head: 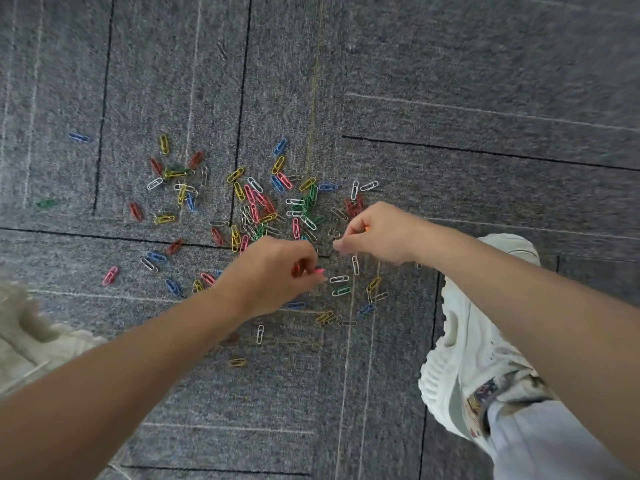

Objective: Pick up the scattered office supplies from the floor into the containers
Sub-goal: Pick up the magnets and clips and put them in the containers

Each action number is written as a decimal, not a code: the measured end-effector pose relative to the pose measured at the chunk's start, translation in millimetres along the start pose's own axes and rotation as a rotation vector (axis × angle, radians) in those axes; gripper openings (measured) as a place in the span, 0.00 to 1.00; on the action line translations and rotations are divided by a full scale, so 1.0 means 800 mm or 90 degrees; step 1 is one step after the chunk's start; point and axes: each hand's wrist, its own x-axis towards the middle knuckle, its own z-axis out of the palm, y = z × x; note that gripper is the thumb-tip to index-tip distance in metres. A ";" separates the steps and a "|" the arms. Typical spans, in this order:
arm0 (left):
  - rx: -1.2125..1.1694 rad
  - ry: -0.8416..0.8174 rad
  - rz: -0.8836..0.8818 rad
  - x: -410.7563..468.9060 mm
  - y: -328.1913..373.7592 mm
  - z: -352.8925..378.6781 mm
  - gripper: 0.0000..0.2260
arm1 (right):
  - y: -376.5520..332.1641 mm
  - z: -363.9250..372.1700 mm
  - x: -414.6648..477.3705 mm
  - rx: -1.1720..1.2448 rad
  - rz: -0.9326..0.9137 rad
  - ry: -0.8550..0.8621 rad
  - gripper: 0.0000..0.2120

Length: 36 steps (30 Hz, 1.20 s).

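Two bare forearms enter from the lower corners of the frame and converge on the middle. The left hand [273, 271], just below centre, has its fingers curled inward. It grips a few paper clips [249, 194], with red and pink ones showing between the fingers. The right hand [377, 233], just right of centre, is likewise curled, and its thumb and forefinger tips meet close above the floor. A speck of orange, apparently a clip, shows inside its closed fingers. Whether the fingertips also pinch a clip cannot be told.

Most of the clips lie loose on the grey carpet [450, 81]. They are red, pink, yellow, green, blue and white, and are thickest in a patch just above and between the hands. Thinner scatter reaches toward the left of the frame, and a few lie below the hands. Single strays include a blue clip [79, 137] at upper left and a yellow clip [237, 362] at lower centre.

At lower right, under the right forearm, stands a white shoe [460, 341] with a pale trouser leg [540, 441] above it. A pale, blurred shape [31, 323] at the left edge cannot be made out.
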 end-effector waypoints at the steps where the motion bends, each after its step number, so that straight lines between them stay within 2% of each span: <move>1: 0.033 0.058 0.082 0.000 -0.004 -0.006 0.09 | -0.003 -0.001 -0.001 0.069 0.017 -0.032 0.14; 3: 0.093 0.160 0.197 0.001 -0.011 -0.015 0.09 | -0.008 -0.001 -0.004 0.201 0.056 -0.108 0.15; 5: 0.123 0.228 0.259 0.002 -0.012 -0.023 0.09 | -0.010 0.001 -0.006 0.288 0.072 -0.173 0.14; 7: 0.134 0.257 0.295 0.002 -0.012 -0.028 0.10 | -0.013 0.003 -0.007 0.353 0.053 -0.214 0.11; 9: 0.136 0.261 0.306 0.002 -0.013 -0.030 0.10 | -0.014 0.004 -0.006 0.386 0.014 -0.227 0.15; 12: 0.110 0.258 0.291 0.000 -0.016 -0.032 0.09 | -0.017 0.004 -0.002 0.354 -0.031 -0.206 0.25; 17: 0.134 0.243 0.302 -0.003 -0.020 -0.034 0.08 | -0.021 0.007 0.002 0.294 -0.050 -0.162 0.11; 20: 0.136 0.246 0.309 -0.003 -0.021 -0.033 0.07 | -0.021 0.007 0.005 0.287 -0.040 -0.143 0.09; 22: 0.144 0.252 0.312 -0.003 -0.025 -0.031 0.08 | -0.019 0.005 0.006 0.251 -0.036 -0.113 0.04; 27: 0.145 0.244 0.310 -0.004 -0.027 -0.033 0.09 | -0.013 0.001 0.007 0.122 -0.011 0.039 0.08; 32: 0.069 0.191 0.203 -0.002 -0.024 -0.034 0.11 | -0.013 0.000 0.020 0.075 -0.009 0.186 0.08; 34: -0.025 0.201 0.088 -0.003 -0.016 -0.036 0.11 | -0.015 0.000 0.026 0.037 0.018 0.256 0.09; 36: -0.186 0.219 -0.067 -0.001 -0.006 -0.039 0.11 | -0.019 0.001 0.029 0.026 0.034 0.291 0.11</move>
